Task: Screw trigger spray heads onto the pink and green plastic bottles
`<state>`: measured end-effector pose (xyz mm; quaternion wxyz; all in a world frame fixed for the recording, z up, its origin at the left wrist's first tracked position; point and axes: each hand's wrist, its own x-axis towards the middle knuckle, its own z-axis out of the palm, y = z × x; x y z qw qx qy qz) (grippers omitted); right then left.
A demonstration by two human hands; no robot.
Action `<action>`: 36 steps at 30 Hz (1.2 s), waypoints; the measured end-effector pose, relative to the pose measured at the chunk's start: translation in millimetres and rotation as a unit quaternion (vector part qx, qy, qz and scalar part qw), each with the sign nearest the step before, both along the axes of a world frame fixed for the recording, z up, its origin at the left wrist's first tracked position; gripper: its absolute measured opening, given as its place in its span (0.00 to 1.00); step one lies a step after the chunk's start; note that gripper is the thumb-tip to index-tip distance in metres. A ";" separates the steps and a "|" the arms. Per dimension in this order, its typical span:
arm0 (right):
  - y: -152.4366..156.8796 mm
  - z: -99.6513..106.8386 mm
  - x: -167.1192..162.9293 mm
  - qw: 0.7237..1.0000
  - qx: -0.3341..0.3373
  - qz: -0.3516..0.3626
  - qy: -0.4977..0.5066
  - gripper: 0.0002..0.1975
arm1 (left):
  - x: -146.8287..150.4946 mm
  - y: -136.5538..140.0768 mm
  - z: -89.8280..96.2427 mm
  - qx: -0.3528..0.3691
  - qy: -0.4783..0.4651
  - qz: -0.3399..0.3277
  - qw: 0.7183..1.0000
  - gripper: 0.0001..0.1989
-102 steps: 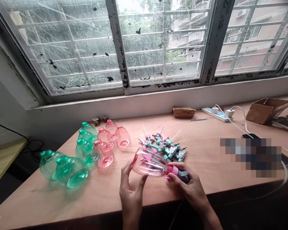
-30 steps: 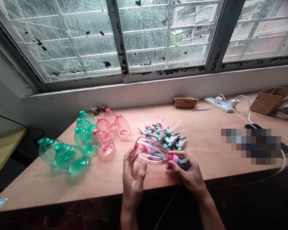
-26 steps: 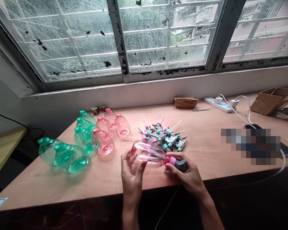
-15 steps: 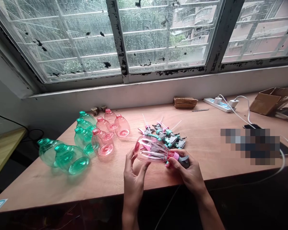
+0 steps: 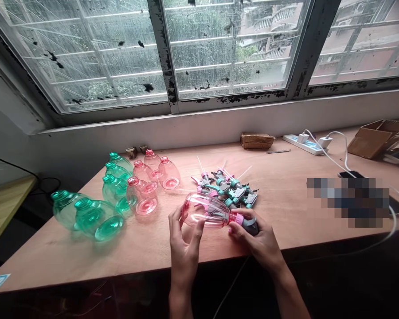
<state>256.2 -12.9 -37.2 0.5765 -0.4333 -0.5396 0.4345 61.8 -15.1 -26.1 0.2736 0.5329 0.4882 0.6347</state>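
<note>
A clear pink spray bottle (image 5: 208, 212) lies sideways in the air above the table's front part, its neck pointing right. Around its base end curl the fingers and thumb of my left hand (image 5: 185, 235). My right hand (image 5: 257, 237) grips the grey and pink trigger spray head (image 5: 245, 222) at the bottle's neck. Just behind the bottle is a pile of grey, green and pink spray heads (image 5: 234, 189), some with thin tubes sticking up. On the left stand several pink bottles (image 5: 146, 204) and several green bottles (image 5: 99, 223), all without spray heads.
A brown packet (image 5: 257, 141) lies near the wall, with a thin metal tool (image 5: 278, 151) beside it. Farther right are a power strip (image 5: 304, 144) with plugged-in chargers, an open cardboard box (image 5: 369, 139) and a phone (image 5: 352, 175) with white cables. The window (image 5: 232, 48) rises behind the table.
The bottle and both hands have shifted slightly left and toward me. My left thumb has moved up over the bottle's side.
</note>
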 end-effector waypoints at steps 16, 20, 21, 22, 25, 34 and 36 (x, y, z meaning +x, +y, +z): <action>-1.3 2.4 1.3 1.000 -0.006 0.014 -0.014 0.20 | 1.1 -2.0 -0.2 -0.012 -0.037 -0.025 0.999 0.32; -1.5 2.9 1.2 0.999 -0.008 0.017 -0.028 0.20 | -0.1 1.1 -2.4 -0.012 -0.029 -0.018 0.999 0.33; -1.6 3.4 0.7 0.999 -0.010 0.015 -0.026 0.21 | -0.3 1.2 -1.7 -0.007 -0.021 -0.019 1.000 0.32; -1.6 3.9 0.1 1.000 -0.013 0.012 -0.022 0.21 | -0.3 1.0 -0.3 -0.001 -0.009 -0.023 1.000 0.32; -1.6 5.2 -1.2 1.000 -0.017 -0.003 -0.002 0.21 | 1.4 -1.6 5.9 0.017 0.013 -0.037 0.999 0.30; -2.0 5.4 2.7 0.999 0.002 0.029 -0.033 0.19 | 0.5 -2.3 -1.9 -0.007 -0.064 -0.023 0.998 0.42; -1.9 5.0 3.5 0.998 0.012 0.024 -0.049 0.19 | -0.8 0.3 -4.9 -0.016 -0.064 -0.005 0.998 0.42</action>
